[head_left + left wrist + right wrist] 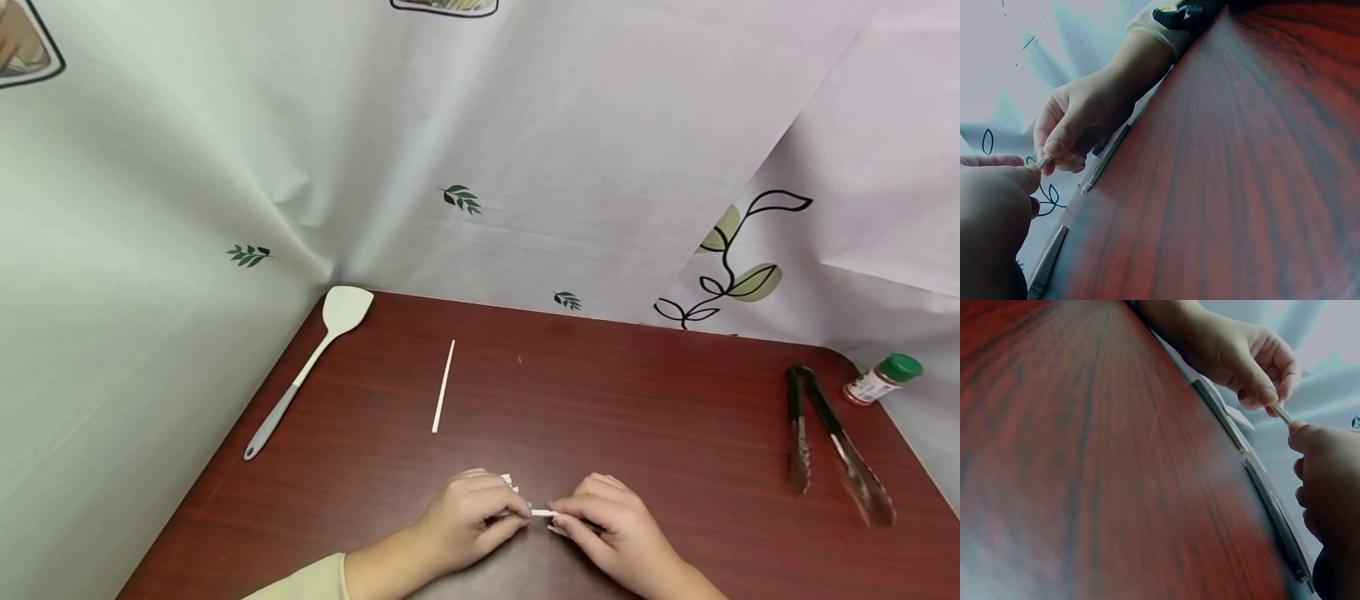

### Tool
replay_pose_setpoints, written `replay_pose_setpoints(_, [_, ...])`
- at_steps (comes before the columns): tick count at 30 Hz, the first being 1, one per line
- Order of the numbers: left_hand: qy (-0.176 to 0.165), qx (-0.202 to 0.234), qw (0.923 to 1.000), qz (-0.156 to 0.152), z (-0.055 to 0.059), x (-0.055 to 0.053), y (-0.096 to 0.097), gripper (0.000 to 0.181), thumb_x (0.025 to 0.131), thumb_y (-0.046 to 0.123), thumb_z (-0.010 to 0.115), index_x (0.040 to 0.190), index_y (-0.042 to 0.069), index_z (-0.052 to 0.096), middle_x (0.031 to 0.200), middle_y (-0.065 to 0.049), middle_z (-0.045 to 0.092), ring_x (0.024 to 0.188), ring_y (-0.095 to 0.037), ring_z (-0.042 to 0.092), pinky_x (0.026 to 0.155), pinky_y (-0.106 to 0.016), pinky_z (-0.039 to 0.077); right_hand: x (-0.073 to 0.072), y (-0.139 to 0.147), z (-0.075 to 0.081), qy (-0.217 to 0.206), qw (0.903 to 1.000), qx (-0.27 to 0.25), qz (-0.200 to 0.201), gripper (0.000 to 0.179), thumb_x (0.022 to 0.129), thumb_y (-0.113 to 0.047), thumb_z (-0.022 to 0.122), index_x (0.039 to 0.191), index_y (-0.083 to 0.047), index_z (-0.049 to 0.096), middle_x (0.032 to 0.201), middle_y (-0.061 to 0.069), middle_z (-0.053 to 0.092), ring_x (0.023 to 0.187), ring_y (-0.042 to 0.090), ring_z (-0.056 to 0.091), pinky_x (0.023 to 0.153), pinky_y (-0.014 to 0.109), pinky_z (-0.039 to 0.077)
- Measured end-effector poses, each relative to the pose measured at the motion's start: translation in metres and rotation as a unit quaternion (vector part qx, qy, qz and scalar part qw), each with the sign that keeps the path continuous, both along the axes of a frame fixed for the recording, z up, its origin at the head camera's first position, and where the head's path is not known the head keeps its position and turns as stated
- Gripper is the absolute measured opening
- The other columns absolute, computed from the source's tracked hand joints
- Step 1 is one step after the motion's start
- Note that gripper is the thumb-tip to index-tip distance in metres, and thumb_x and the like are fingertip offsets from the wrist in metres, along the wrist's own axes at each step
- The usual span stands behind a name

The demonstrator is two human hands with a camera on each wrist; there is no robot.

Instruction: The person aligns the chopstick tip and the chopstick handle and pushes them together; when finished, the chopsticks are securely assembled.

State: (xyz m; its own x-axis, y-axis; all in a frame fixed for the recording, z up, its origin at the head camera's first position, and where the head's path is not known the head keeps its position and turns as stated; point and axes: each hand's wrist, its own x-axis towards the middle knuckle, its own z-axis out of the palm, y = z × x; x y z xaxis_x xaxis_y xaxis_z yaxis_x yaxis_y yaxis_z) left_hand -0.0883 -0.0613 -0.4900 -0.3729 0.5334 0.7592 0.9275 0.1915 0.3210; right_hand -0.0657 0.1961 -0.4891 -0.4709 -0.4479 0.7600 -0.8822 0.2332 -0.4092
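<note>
My left hand point(474, 512) and right hand point(611, 521) face each other close above the front of the table. Between them a short white stick point(542, 512) spans the small gap, its two ends pinched between thumb and fingers of each hand. The same stick point(1282, 414) shows in the right wrist view. Some small white pieces point(508, 481) lie just behind the left fingers. Under the right hand another thin piece point(557, 530) pokes out, partly hidden. In the left wrist view a slim stick-like piece point(1107, 159) lies on the tabletop below the hands.
Farther back lies a white tapered stick point(443, 387). A white spatula with a grey handle point(311, 362) rests along the left edge. On the right are black-handled metal tongs point(834, 429) and a green-capped shaker point(881, 382). Printed cloth point(525, 208) hangs behind the table point(645, 400).
</note>
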Motion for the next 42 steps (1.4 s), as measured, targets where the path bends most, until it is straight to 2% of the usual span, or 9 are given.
replay_pose_setpoints(9, [0.007,-0.008,0.9999,-0.006,0.000,0.000,-0.001,0.028,0.078,0.006,0.093,0.097,0.019,0.077,0.088,0.013,0.073,0.078,0.005,0.064,0.076,-0.015,0.049,0.001,0.000,-0.003,0.003,0.9999,0.009,0.003,0.011,0.099,-0.013,0.078,0.108,-0.010,0.080,0.092,-0.008,0.070,0.083,0.005,0.062,0.079,0.019,0.047])
replay_pose_setpoints(32, [0.006,-0.018,0.9998,-0.001,0.000,0.002,0.000,0.020,0.083,0.009,0.089,0.096,0.020,0.078,0.092,0.014,0.075,0.083,0.004,0.067,0.081,-0.017,0.052,0.004,-0.001,-0.008,-0.020,0.9997,0.012,-0.001,0.011,0.098,-0.011,0.078,0.108,-0.012,0.080,0.098,-0.007,0.073,0.088,0.006,0.065,0.082,0.020,0.051])
replay_pose_setpoints(38, [0.022,-0.020,0.9995,0.001,0.001,0.001,0.000,0.024,0.080,0.007,0.091,0.097,0.019,0.078,0.090,0.014,0.074,0.081,0.005,0.066,0.077,-0.015,0.049,0.003,-0.001,-0.003,0.006,0.9994,0.029,-0.021,0.009,0.099,-0.017,0.078,0.107,-0.013,0.080,0.096,-0.009,0.072,0.084,0.002,0.064,0.082,0.020,0.047])
replay_pose_setpoints(42, [0.032,-0.018,0.9992,0.015,0.001,-0.001,-0.001,0.026,0.080,0.008,0.091,0.099,0.019,0.077,0.091,0.012,0.073,0.081,0.001,0.067,0.078,-0.019,0.051,0.001,-0.003,0.007,0.029,0.9987,0.004,-0.042,0.007,0.099,-0.019,0.078,0.101,-0.012,0.080,0.090,-0.007,0.074,0.077,0.004,0.063,0.078,0.023,0.045])
